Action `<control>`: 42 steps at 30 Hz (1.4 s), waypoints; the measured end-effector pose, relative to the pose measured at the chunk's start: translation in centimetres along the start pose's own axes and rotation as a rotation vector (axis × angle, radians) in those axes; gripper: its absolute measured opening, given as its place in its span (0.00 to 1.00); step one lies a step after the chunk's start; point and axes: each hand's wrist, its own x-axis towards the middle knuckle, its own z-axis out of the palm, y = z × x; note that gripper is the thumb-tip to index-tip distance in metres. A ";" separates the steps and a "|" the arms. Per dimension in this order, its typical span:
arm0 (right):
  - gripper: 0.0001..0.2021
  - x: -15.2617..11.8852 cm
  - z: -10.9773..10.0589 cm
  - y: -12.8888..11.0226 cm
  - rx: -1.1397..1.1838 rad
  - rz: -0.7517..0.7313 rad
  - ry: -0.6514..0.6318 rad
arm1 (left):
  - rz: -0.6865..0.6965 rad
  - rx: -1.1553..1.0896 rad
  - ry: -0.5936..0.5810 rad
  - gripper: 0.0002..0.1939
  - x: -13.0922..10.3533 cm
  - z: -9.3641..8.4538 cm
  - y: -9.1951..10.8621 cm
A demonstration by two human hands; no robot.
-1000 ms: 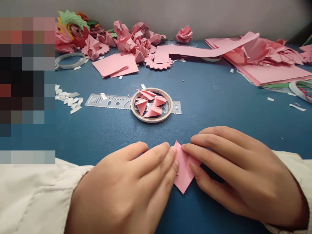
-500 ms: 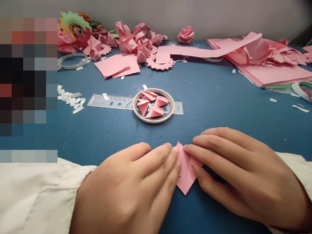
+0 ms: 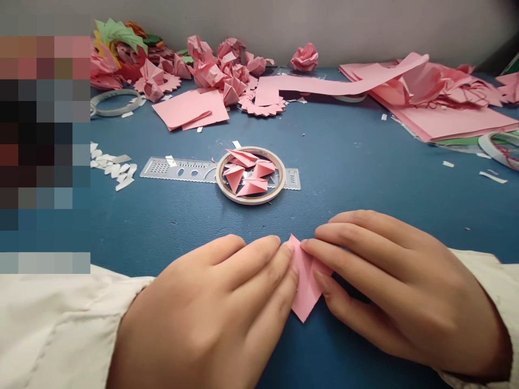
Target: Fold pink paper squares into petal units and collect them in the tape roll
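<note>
A small folded piece of pink paper (image 3: 305, 294) lies on the blue table between my hands, one corner pointing toward me and another away. My left hand (image 3: 214, 297) covers its left side, the fingers held together and pressing its edge. On the other side, my right hand (image 3: 397, 286) grips the paper's right part, with the thumb low and the index fingertip near the top. Beyond them, a roll of tape (image 3: 219, 186) lies over a clear stencil ruler (image 3: 162, 168). Several folded pink paper pieces (image 3: 253, 186) sit inside the roll's ring.
Crumpled and folded pink paper shapes (image 3: 219, 70) are heaped at the back. A long pink strip (image 3: 324, 86) reaches toward pink sheets (image 3: 454, 124) at the right. White scraps (image 3: 117, 167) lie at the left, near another tape roll (image 3: 117, 102); one more (image 3: 492, 148) is at the right edge.
The whole view has shifted slightly, so everything appears a little farther left. Both hands keep nearly the same hold on the pink paper.
</note>
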 end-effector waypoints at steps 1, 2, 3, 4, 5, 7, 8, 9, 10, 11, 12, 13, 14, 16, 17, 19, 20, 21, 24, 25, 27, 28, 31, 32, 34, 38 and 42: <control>0.09 0.0 0.0 0.0 0.007 0.002 -0.007 | 0.013 -0.005 -0.011 0.32 0.2 -0.2 -0.2; 0.08 0.0 -0.1 0.0 0.016 0.003 -0.019 | 0.026 -0.015 -0.023 0.31 0.3 -0.5 -0.4; 0.08 -0.1 -0.1 0.0 0.023 0.003 -0.033 | 0.046 -0.028 -0.046 0.30 0.5 -0.8 -0.7; 0.08 -0.2 -0.1 0.0 0.028 0.003 -0.042 | 0.054 -0.039 -0.035 0.30 0.6 -1.1 -1.0; 0.08 -0.2 -0.1 0.1 0.026 0.002 -0.036 | 0.073 -0.044 -0.061 0.29 0.7 -1.3 -1.2; 0.08 -0.4 -0.1 0.1 0.021 -0.001 -0.041 | 0.083 -0.056 -0.071 0.28 0.6 -1.5 -1.4; 0.08 -0.4 -0.1 0.1 0.015 -0.003 -0.043 | 0.077 -0.061 -0.069 0.28 0.5 -1.3 -1.3; 0.08 -0.4 -0.1 0.2 0.008 -0.005 -0.044 | 0.055 -0.066 -0.052 0.29 0.4 -1.1 -1.1; 0.08 -0.4 0.0 0.2 0.004 -0.008 -0.046 | 0.042 -0.079 -0.046 0.29 0.2 -0.7 -0.9; 0.08 -0.3 0.0 0.2 0.001 -0.008 -0.052 | -0.021 -0.075 0.021 0.31 0.1 -0.3 -0.6; 0.07 -0.3 0.0 0.2 0.002 -0.010 -0.052 | -0.040 -0.083 0.034 0.31 -0.1 0.1 -0.3; 0.07 -0.3 0.0 0.2 0.003 -0.011 -0.051 | -0.035 -0.092 0.034 0.32 -0.3 0.4 -0.1; 0.08 -0.3 0.1 0.3 0.006 -0.011 -0.057 | -0.047 -0.090 0.033 0.32 -0.4 0.6 0.0; 0.08 -0.3 0.0 0.3 0.007 -0.014 -0.055 | -0.036 -0.093 0.026 0.31 -0.5 0.7 0.0; 0.08 -0.3 0.0 0.4 0.006 -0.013 -0.053 | -0.040 -0.087 0.035 0.31 -0.5 0.5 -0.1; 0.07 -0.3 0.0 0.5 0.007 -0.014 -0.035 | -0.032 -0.079 0.026 0.31 -0.4 0.1 -0.4; 0.08 -0.3 0.0 0.5 0.009 -0.012 -0.029 | -0.026 -0.055 0.041 0.31 -0.3 -0.1 -0.6; 0.08 -0.2 0.0 0.5 0.010 -0.009 -0.021 | 0.041 -0.074 -0.066 0.27 -0.2 -0.2 -0.7; 0.09 0.0 0.1 0.4 0.006 -0.001 -0.028 | -0.018 -0.082 0.026 0.31 -0.1 -0.2 -0.6; 0.09 0.0 0.1 0.4 0.003 -0.001 -0.030 | -0.027 -0.090 0.028 0.30 -0.2 -0.1 -0.5; 0.08 0.0 0.2 0.3 0.001 -0.010 -0.022 | -0.029 -0.097 0.018 0.30 -0.3 0.2 -0.3; 0.08 0.0 0.2 0.3 0.005 -0.015 -0.025 | -0.034 -0.097 0.012 0.30 -0.4 0.2 -0.2; 0.08 -0.3 0.0 0.2 0.015 -0.006 -0.033 | -0.044 -0.098 0.027 0.32 -0.4 0.3 -0.2; 0.09 -0.4 0.0 0.2 0.019 -0.002 -0.038 | -0.043 -0.100 0.036 0.32 -0.4 0.3 -0.3; 0.09 -0.5 -0.1 0.2 0.018 0.000 -0.048 | -0.034 -0.102 0.046 0.32 -0.4 0.3 -0.4; 0.09 -0.4 -0.1 0.2 0.014 -0.010 -0.053 | -0.031 -0.096 -0.005 0.20 -0.5 0.4 -0.3; 0.08 -0.2 0.2 0.4 0.020 -0.015 -0.046 | -0.043 -0.103 -0.097 0.21 -0.4 0.5 -0.1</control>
